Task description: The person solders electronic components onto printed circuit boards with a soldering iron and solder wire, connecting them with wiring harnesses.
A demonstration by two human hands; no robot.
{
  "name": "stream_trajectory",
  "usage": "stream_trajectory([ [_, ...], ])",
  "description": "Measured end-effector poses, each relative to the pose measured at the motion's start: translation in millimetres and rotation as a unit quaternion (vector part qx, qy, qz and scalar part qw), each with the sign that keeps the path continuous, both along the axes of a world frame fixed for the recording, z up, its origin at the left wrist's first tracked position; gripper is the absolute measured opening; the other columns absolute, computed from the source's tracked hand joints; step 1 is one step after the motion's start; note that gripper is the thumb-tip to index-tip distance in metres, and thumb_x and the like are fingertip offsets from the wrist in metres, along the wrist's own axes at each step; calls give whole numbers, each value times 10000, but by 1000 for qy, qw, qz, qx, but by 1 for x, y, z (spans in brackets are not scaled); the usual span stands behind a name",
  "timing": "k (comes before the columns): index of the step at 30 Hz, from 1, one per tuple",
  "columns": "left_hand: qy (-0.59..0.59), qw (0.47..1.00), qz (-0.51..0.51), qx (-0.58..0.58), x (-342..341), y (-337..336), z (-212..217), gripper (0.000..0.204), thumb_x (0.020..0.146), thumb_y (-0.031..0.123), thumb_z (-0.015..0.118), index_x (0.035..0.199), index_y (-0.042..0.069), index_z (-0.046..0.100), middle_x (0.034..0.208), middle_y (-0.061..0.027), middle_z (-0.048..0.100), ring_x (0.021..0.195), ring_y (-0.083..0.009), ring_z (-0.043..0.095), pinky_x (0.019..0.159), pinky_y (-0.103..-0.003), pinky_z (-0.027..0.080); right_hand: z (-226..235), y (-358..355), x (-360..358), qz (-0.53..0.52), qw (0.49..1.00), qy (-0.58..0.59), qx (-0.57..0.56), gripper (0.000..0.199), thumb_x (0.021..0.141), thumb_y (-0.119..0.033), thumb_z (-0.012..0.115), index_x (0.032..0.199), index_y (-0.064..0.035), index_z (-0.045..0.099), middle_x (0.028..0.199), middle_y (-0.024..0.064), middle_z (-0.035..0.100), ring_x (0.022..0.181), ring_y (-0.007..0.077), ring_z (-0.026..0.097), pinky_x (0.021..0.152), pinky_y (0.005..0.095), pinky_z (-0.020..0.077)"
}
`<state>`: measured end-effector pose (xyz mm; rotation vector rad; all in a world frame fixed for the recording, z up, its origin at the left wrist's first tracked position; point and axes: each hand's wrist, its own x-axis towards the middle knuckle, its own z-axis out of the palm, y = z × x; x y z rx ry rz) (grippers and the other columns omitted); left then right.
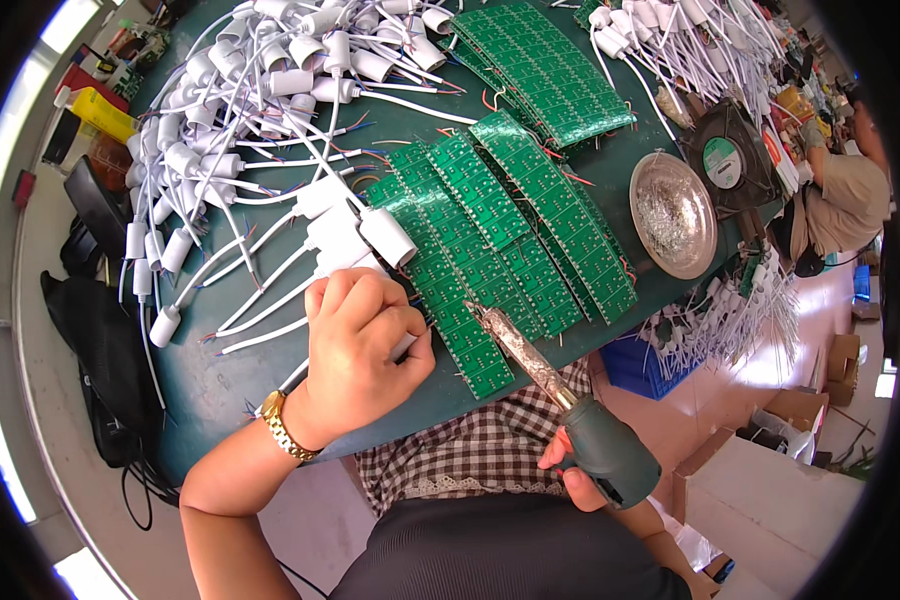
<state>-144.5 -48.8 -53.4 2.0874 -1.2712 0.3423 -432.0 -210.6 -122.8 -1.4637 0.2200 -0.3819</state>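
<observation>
My left hand (360, 345) rests on the green table, closed around a white lamp holder (402, 346) with its cord, next to a row of green circuit boards (490, 250). A gold watch (285, 428) sits on that wrist. My right hand (578, 470) grips the dark green handle of a soldering iron (530, 362). The iron's crusted tip points up-left and hovers over the near boards. Other white lamp holders (355, 225) lie just beyond my left hand.
A big heap of white lamp holders with cords (250, 100) covers the far left of the table (230, 370). More boards (545, 65) are stacked at the back. A round metal dish (675, 215) and a fan (735, 160) stand right. Another person (850, 190) sits far right.
</observation>
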Motion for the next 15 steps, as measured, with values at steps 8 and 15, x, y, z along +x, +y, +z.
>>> stream_trajectory([
  [8,5,1000,3,2,0,-1,3,238,555,7,730,716,124,600,865,-17,537,865,-235,534,760,-381,349,12,-17,11,92,995,24,-37,413,899,-248,643,1134,50,479,906,110,561,787,193,629,710,328,549],
  [15,2,1000,-7,7,2,0,3,258,556,12,748,739,120,602,894,-33,547,891,-245,533,780,-377,352,-16,-9,-8,24,1000,6,11,424,914,-268,627,1149,50,473,919,107,552,786,199,627,722,345,561],
])
